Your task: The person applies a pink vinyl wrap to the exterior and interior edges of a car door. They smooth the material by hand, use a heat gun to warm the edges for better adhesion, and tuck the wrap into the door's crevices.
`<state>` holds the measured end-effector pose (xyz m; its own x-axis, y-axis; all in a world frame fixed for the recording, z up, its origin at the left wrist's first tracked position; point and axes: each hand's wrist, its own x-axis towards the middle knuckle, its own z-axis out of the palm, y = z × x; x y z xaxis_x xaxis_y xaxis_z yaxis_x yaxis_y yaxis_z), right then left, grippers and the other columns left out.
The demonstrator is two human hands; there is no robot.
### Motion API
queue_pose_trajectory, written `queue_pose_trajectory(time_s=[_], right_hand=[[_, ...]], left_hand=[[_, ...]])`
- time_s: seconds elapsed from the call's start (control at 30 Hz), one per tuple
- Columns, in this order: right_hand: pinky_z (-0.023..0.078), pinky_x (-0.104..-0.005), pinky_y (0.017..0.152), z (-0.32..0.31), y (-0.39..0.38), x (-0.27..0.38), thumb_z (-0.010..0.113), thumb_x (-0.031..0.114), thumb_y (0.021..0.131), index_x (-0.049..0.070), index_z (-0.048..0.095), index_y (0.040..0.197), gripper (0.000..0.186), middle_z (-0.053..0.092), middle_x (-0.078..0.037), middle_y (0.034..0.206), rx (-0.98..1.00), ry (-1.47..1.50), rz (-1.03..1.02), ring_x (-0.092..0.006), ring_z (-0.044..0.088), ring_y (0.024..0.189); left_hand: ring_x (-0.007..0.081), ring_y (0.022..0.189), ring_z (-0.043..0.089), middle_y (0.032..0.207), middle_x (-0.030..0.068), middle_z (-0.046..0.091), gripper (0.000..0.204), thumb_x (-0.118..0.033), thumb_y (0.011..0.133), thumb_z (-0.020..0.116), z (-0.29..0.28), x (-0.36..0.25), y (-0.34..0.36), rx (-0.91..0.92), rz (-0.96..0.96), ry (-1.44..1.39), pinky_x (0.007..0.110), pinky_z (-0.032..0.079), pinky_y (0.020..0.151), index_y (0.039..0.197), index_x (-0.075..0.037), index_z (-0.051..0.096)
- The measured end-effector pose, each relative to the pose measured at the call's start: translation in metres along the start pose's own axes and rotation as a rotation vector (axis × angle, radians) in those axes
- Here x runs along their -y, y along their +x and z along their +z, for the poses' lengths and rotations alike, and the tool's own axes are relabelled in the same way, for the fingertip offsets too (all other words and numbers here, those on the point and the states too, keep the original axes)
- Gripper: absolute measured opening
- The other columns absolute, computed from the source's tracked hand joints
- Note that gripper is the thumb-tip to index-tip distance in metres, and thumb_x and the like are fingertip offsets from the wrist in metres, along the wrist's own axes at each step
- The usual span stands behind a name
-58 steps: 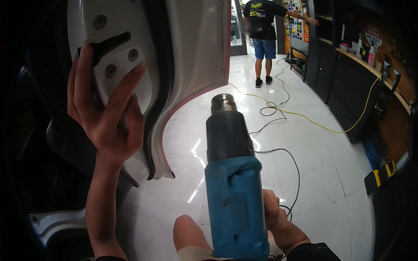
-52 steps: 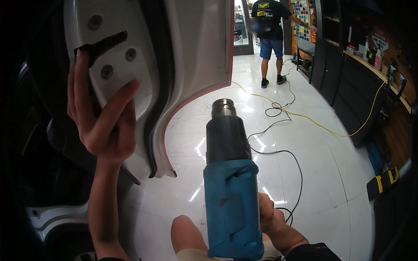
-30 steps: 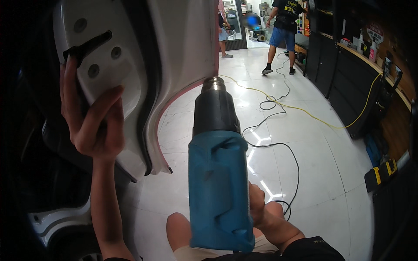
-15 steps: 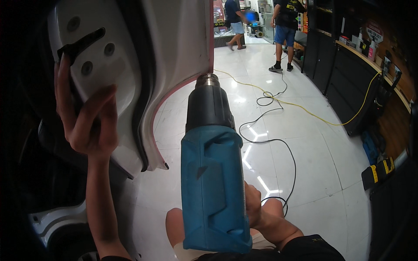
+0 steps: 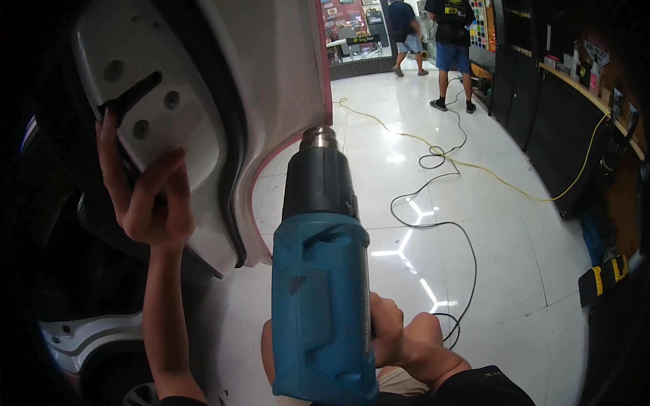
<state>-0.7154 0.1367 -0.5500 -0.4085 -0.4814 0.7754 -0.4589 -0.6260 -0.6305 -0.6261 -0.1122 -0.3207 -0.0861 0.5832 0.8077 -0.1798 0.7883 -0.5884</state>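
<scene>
A blue-and-black heat gun [image 5: 321, 291] fills the middle of the view, its metal nozzle [image 5: 319, 137] pointing away toward the lower edge of a white car door [image 5: 284, 74]. My right hand [image 5: 387, 328] is wrapped round its handle, largely hidden behind the body. At the left, my left hand [image 5: 152, 196] holds the door's end face, one finger reaching up to the dark latch slot [image 5: 135, 95] and another digit bent against the white metal. Round bolts sit beside the slot. A pinkish-red strip runs along the door's outer edge.
A black cord [image 5: 433, 222] and a yellow cable [image 5: 487, 176] loop over the glossy tiled floor [image 5: 487, 271]. Black cabinets [image 5: 535, 122] with a wooden top line the right side. Two people [image 5: 452, 47] stand at the back. The car's sill [image 5: 95, 331] lies at lower left.
The view has turned slightly left and up, so the cords and cabinets appear farther right. Both hands keep their holds. One person at the back has walked rightward.
</scene>
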Motion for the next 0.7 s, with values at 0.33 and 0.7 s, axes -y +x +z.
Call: queue_pose_trajectory(time_s=[0.33,0.7], right_hand=[[0.055,-0.0351,0.061,-0.008,0.007,0.009,0.081,0.010,0.079,-0.011,0.054,0.130,0.061,0.067,-0.017,0.088,-0.044,-0.031,-0.117,-0.0299,0.071,0.069],[0.056,-0.0345,0.063,-0.023,0.039,0.022,0.082,0.018,0.082,-0.010,0.052,0.134,0.066,0.069,-0.018,0.093,-0.018,-0.276,-0.245,-0.0272,0.072,0.072]], left_hand=[[0.0487,0.144,0.045,0.155,0.0237,0.047,0.007,-0.011,0.089,0.074,-0.001,0.002,0.005,0.009,0.034,-0.018,0.060,0.037,0.120,0.093,-0.015,0.079],[0.0412,0.148,0.042,0.157,0.0160,0.049,0.011,-0.011,0.087,0.075,0.000,0.005,-0.004,-0.002,0.025,-0.039,0.057,0.036,0.122,0.095,-0.018,0.079]])
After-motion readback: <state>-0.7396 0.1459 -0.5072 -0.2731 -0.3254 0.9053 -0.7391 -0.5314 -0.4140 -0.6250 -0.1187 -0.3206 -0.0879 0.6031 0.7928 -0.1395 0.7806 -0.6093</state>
